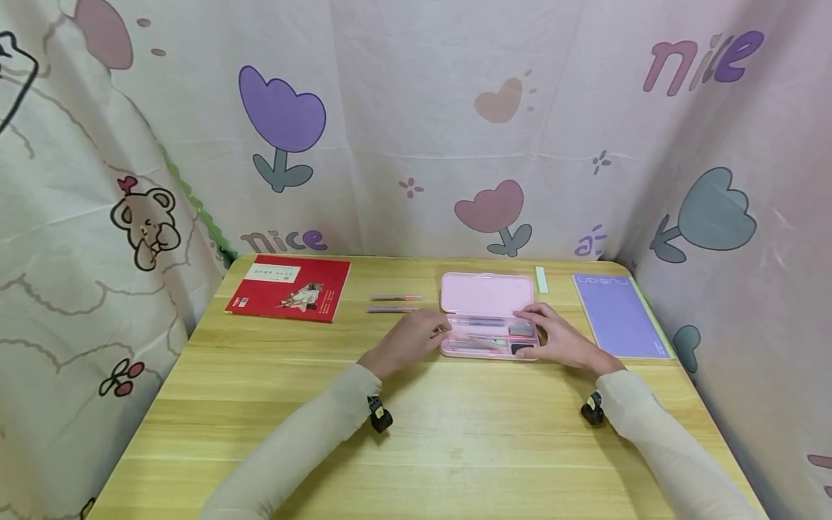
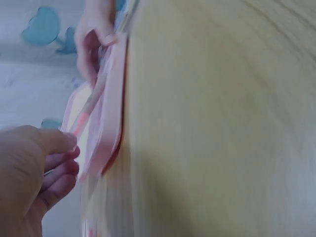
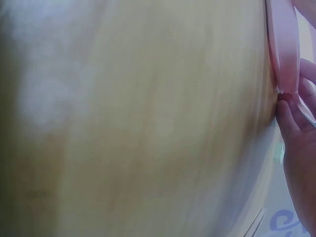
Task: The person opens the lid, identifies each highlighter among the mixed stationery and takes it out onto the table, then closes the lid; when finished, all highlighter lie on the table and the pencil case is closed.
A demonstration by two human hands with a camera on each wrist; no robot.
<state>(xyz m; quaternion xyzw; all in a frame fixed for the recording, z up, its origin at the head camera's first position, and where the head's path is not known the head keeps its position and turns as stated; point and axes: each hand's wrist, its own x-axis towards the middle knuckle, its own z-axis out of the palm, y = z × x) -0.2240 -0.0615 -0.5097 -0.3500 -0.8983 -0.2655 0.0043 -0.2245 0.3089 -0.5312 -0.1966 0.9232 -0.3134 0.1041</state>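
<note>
A pink pencil case [image 1: 487,295] lies on the table with its lid laid back. Several pens or pencils [image 1: 479,343] are in its long compartments, and a grey-and-pink block [image 1: 520,329] and a dark block sit at its right end. My left hand [image 1: 408,339] is at the case's left end. In the left wrist view, its thumb and fingers pinch the pinkish end of a pen [image 2: 91,103], whose other end slants into the case. My right hand [image 1: 560,341] grips the case's right side, thumb at the near corner, fingers on the far part.
Two pens [image 1: 395,297] lie left of the case. A red book [image 1: 318,278] is at the back left, a purple notebook [image 1: 617,318] at the right. Behind the case's right corner lies a small pale green strip [image 1: 542,280]. Printed curtains [image 1: 390,108] enclose the table's back and sides.
</note>
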